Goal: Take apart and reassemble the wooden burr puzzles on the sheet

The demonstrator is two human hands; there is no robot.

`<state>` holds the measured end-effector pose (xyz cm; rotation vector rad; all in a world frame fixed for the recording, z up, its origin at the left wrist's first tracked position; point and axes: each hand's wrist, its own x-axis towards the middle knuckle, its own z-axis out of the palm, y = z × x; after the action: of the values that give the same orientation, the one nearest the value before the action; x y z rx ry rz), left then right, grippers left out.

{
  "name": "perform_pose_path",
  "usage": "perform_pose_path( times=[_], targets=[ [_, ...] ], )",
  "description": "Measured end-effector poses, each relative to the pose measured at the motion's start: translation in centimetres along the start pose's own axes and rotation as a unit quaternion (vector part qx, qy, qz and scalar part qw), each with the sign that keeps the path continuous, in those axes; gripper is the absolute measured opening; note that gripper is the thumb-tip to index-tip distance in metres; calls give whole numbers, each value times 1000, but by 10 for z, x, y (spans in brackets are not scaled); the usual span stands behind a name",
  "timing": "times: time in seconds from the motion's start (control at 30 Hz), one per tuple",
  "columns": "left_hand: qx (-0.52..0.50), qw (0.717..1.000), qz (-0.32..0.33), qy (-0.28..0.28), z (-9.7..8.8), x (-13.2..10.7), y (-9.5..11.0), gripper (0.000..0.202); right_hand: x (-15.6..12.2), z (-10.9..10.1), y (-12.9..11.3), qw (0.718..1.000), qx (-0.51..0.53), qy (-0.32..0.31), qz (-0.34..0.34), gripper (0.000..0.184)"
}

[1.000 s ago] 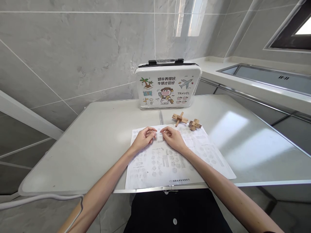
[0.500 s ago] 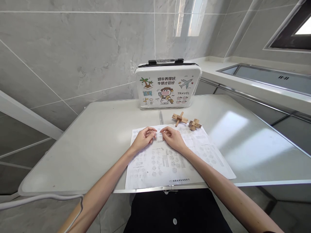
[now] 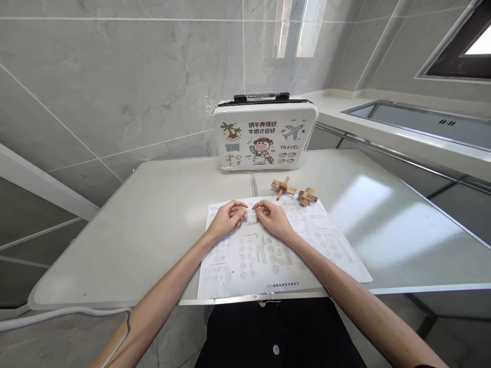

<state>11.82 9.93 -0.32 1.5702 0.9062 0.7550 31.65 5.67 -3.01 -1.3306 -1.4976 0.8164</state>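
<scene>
My left hand (image 3: 226,219) and my right hand (image 3: 273,217) rest side by side on a printed instruction sheet (image 3: 268,255) lying on the white table (image 3: 153,225). The fingers of both hands are loosely curled, fingertips on the paper, and nothing shows in them. Beyond my right hand, at the sheet's far edge, lie two wooden puzzles: a cross-shaped one (image 3: 283,187) and a knot-shaped one (image 3: 307,196). Neither hand touches them.
A small white case (image 3: 264,134) with cartoon travel prints and a black handle stands upright at the table's far edge against the tiled wall. A counter with a steel sink (image 3: 418,120) runs along the right. A white cable (image 3: 61,314) hangs below the table's near left corner.
</scene>
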Motion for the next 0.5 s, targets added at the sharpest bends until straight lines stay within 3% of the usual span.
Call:
perform_pose_path(
  times=[0.5],
  targets=[
    [-6,1000,-1,0,1,0,0,36,1,1,3,1000,-4,2,-6,16]
  ],
)
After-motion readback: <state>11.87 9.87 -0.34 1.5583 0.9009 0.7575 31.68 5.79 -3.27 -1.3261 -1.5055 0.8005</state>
